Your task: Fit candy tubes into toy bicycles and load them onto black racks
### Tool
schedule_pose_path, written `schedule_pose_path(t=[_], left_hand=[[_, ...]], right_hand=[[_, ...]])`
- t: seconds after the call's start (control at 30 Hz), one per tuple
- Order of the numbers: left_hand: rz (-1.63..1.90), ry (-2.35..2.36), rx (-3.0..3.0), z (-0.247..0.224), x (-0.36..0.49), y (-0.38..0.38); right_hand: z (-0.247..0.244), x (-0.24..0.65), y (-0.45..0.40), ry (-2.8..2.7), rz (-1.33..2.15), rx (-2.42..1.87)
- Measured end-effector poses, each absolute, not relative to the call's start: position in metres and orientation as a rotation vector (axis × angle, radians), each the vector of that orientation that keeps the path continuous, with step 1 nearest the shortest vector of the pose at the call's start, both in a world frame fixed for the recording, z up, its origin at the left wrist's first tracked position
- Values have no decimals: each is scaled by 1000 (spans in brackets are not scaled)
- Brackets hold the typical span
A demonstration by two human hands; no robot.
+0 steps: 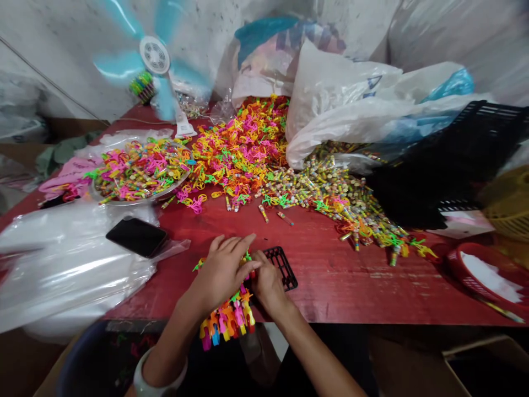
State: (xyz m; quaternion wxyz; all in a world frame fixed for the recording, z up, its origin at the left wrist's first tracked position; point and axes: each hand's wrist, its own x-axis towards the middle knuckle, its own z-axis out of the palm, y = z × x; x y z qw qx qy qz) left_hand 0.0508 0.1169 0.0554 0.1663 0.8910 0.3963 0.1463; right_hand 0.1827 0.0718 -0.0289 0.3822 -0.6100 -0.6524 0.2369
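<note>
My left hand (225, 270) lies over a cluster of small bright plastic toys (229, 320) at the table's front edge, its fingers stretched out and its thumb reaching toward my other hand. Pink, orange, yellow and blue pieces of the cluster stick out below the palm. Right beside it, my right hand (268, 281) is closed with curled fingers; what sits in them is hidden. A black plastic rack with slots (285, 267) shows behind and to the right of that hand. Whether the toys are set in this rack is covered by my hands.
A bowl of mixed toys (142, 171), a heap of bright plastic pieces (243, 149) and a pile of small filled tubes (343, 187) line the back. A phone (136, 236) rests on plastic bags (78, 259) at left. A fan (155, 55) spins behind; a red basket (458, 264) stands right.
</note>
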Motion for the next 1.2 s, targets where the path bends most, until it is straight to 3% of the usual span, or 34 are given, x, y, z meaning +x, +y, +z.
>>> schedule_pose_path(t=[0.17, 0.37, 0.43, 0.67, 0.93, 1.2], left_hand=[[370, 1154, 2630, 56, 58, 118], [435, 1184, 2642, 53, 54, 121], [431, 1204, 2628, 54, 54, 121], [408, 1197, 2577, 57, 54, 119], [534, 1144, 2446, 60, 55, 119], [741, 1026, 2329, 62, 54, 123]], right_hand=[[-22, 207, 71, -1587, 644, -1413], [-12, 337, 68, -914, -163, -2092], [-15, 371, 66, -834, -167, -2187], [-28, 366, 65, -980, 155, -2134], [1, 258, 63, -1018, 1202, -1379], [22, 224, 58, -1209, 1431, -1202]])
